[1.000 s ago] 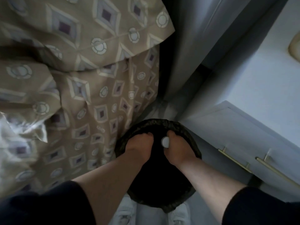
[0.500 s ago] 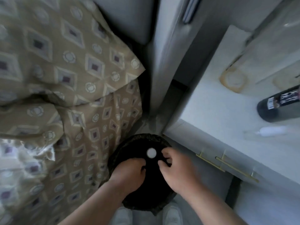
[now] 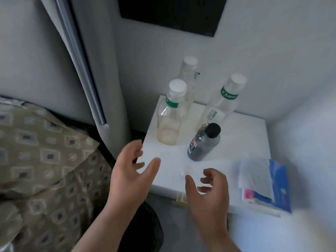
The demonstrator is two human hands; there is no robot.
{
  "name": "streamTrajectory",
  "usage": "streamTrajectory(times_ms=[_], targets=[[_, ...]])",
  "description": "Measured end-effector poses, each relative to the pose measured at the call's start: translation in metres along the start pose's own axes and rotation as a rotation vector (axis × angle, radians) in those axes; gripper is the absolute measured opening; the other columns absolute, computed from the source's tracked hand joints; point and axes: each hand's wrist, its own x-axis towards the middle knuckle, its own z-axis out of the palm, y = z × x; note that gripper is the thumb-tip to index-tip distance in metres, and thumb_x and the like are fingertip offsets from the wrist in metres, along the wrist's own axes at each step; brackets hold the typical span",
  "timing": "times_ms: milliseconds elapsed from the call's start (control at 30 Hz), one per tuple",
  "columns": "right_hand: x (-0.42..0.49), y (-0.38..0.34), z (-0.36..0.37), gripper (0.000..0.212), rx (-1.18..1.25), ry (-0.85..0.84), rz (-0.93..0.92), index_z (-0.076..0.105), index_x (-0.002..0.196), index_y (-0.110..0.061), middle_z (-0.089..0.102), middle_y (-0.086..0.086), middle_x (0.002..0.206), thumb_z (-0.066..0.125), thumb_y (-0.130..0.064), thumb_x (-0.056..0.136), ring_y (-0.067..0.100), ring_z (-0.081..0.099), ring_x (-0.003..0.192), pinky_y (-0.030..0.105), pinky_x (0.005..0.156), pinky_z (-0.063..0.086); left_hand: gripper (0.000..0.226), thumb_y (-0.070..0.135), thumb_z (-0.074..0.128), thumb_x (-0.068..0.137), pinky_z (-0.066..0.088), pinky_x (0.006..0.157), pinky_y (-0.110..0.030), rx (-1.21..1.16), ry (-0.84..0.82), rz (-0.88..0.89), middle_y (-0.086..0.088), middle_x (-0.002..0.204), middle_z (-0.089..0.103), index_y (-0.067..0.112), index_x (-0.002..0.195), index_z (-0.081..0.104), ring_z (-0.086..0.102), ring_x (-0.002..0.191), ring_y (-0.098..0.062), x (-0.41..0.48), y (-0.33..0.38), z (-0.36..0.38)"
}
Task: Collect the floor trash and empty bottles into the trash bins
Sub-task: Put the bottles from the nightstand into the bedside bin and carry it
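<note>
First: Both hands have lifted out of the bin, and the view has swung up to the nightstand. Left hand [image 3: 131,175], centre frame, is spread wide and holds nothing. Right hand [image 3: 209,193], lower centre, has loosely curled fingers and is likewise empty.

Second: Where do the bottles stand?

First: All four are upright and capped on the nightstand top [image 3: 245,135], upper centre. The front clear bottle [image 3: 171,113] is nearest the left hand but apart from it, with the dark bottle [image 3: 203,142] to its right. The rear bottle [image 3: 188,73] and the green-labelled bottle [image 3: 221,104] stand behind. None is binned yet, so this stage is judged still ahead.

Second: Surroundings and obstructions?

First: The black-lined bin [image 3: 145,233] sits at bottom centre, largely hidden by the forearms. A small clear item [image 3: 187,171] lies just above the right thumb, too blurred to identify. Packets [image 3: 263,182] lie at right, and a bedcover [image 3: 45,160] fills the lower left. Nothing stands between the hands and the front bottles.
</note>
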Motion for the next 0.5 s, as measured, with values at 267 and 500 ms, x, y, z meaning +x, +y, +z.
streamTrajectory(times_ms=[267, 500], targets=[[0.011, 0.011, 0.026, 0.041, -0.163, -0.083, -0.050, 0.062, 0.115, -0.020, 0.053, -0.018, 0.099, 0.073, -0.035, 0.079, 0.010, 0.056, 0.100, 0.029, 0.088, 0.049, 0.107, 0.049, 0.078, 0.063, 0.029, 0.115, -0.036, 0.002, -0.022, 0.166, 0.014, 0.156, 0.020, 0.032, 0.148, 0.016, 0.025, 0.141, -0.009, 0.073, 0.079, 0.028], [0.016, 0.015, 0.029, 0.019, -0.174, -0.112, -0.021, 0.068, 0.105, -0.016, 0.060, -0.012, 0.091, 0.065, -0.021, 0.087, 0.015, 0.061, 0.089, 0.024, 0.078, 0.044, 0.043, 0.030, 0.077, 0.074, 0.042, 0.074, -0.015, 0.135, -0.141, 0.273, 0.017, 0.096, 0.061, 0.022, 0.111, 0.059, 0.056, 0.084, 0.004, 0.094, 0.095, 0.043]])
